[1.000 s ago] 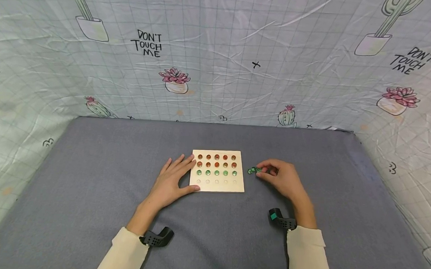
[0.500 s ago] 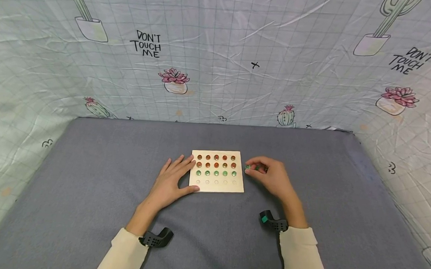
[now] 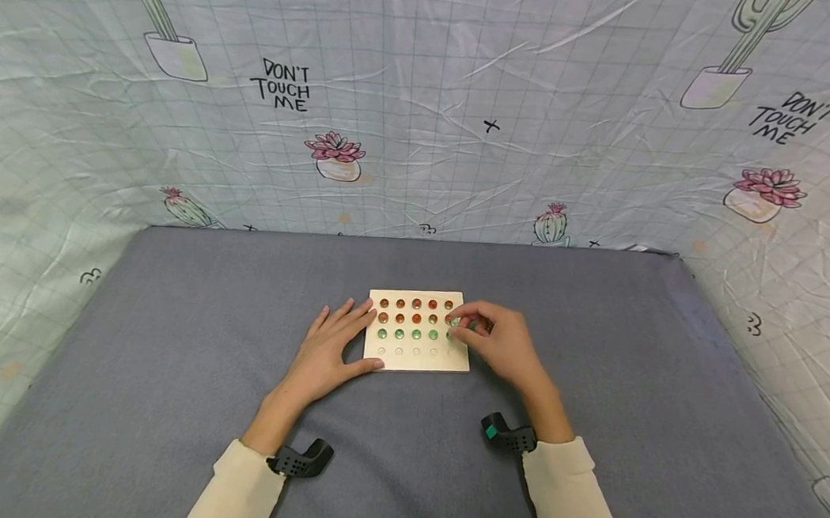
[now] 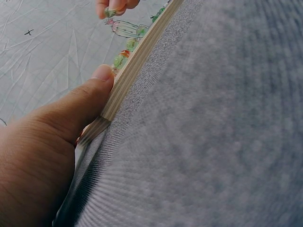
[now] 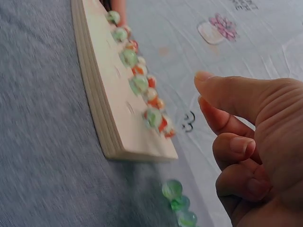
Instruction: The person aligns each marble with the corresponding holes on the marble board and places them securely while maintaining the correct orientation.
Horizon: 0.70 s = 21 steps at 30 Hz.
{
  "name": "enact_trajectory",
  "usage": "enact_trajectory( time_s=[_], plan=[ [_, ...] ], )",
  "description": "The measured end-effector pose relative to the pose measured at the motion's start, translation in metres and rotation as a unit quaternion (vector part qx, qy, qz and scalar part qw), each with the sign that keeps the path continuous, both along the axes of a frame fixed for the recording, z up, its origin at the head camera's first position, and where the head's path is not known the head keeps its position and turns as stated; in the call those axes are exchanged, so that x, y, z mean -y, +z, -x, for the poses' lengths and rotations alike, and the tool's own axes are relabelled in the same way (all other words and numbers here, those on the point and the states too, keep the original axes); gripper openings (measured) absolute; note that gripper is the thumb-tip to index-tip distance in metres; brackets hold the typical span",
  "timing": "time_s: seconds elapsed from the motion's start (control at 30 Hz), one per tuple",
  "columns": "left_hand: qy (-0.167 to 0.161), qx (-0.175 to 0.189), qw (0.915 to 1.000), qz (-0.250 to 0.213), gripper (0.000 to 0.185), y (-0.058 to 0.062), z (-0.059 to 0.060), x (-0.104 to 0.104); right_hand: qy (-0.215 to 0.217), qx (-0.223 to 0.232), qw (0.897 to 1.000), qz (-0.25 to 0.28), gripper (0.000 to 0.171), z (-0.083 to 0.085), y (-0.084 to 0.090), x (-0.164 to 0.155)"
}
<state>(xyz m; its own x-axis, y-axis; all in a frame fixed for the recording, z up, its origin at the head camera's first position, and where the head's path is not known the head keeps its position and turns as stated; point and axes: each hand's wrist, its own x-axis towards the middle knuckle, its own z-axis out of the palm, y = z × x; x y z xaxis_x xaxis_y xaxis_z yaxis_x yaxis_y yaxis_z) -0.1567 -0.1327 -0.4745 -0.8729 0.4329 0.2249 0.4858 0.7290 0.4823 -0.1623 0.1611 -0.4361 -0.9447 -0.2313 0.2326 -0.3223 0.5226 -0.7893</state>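
Observation:
A pale wooden board (image 3: 416, 362) lies flat on the cloth, with marbles seated in its rows of hollows. Orange-red marbles (image 3: 417, 303) fill the two far rows; green marbles (image 3: 417, 334) sit in the row nearer the person, and the front row shows bare hollows. My left hand (image 3: 330, 357) rests spread along the board's left side, its thumb (image 4: 99, 82) on the front corner. My right hand (image 3: 499, 335) pinches a green marble (image 4: 110, 12) between thumb and index finger over the board's right part. In the right wrist view, the fingers hide that marble.
Loose green marbles (image 5: 173, 190) lie on the grey cloth (image 3: 242, 280) beside the board's right edge, partly behind the right hand in the head view. A patterned sheet (image 3: 423, 133) hangs behind the table and at its sides.
My right hand has picked up a green marble from the loose ones and moved left with it, over the board's right edge. The left hand stays on the board.

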Motion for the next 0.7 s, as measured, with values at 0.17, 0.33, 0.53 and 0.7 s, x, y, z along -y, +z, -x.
enact_trajectory(
  time_s=[0.17, 0.33, 0.53, 0.7],
  plan=[
    [0.0, -0.011, 0.9999, -0.002, 0.083, 0.0, 0.0, -0.001, 0.005, -0.009, 1.0, 0.006, 0.017, -0.002, 0.001, 0.011],
    [0.001, -0.017, 0.9999, -0.003, 0.083, 0.0, 0.0, -0.001, 0.016, -0.018, 1.0, 0.014, 0.016, -0.005, 0.0, 0.024],
    [0.002, -0.009, 1.0, 0.0, 0.082, 0.0, 0.0, -0.001, 0.025, -0.017, 0.999, 0.018, 0.015, -0.007, -0.003, 0.04],
    [0.001, -0.001, 1.0, 0.001, 0.081, 0.001, 0.0, 0.0, 0.028, -0.019, 0.999, 0.02, 0.015, -0.009, -0.003, 0.049]
  ],
)
